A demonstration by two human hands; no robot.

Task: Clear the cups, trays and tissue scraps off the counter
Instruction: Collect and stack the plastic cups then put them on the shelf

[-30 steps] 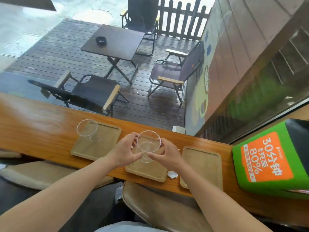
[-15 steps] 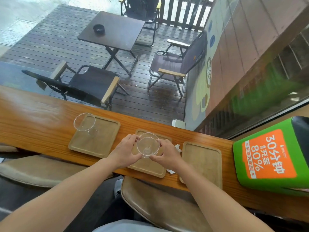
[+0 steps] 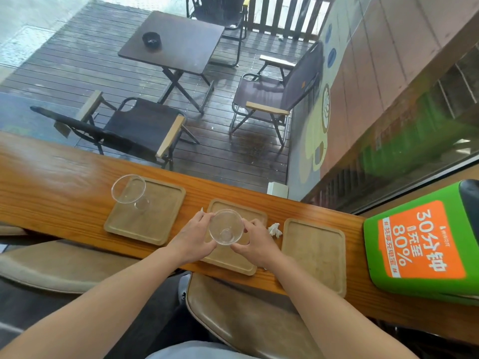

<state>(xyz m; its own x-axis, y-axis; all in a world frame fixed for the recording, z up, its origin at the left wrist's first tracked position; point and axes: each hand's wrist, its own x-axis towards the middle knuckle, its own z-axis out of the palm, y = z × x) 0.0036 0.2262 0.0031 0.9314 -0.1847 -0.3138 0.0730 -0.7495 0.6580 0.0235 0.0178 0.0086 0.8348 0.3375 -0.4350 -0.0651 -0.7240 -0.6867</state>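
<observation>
A green box sitting at the right end of the desk is carrying an orange panel with white print, turned sideways to the wearer, reading "30分钟", "充至" and "80%"; a smaller line along the panel's edge, framed by hash marks, is showing too blurred to read

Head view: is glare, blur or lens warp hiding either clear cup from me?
Head view: soft daylight, no hard shadows; the held cup between the left hand and right hand and the second cup show mainly by their rims, both sharp. Head view: wide-angle warp bows the counter edge; a green reflection smears the window at right, off the cups.
</observation>
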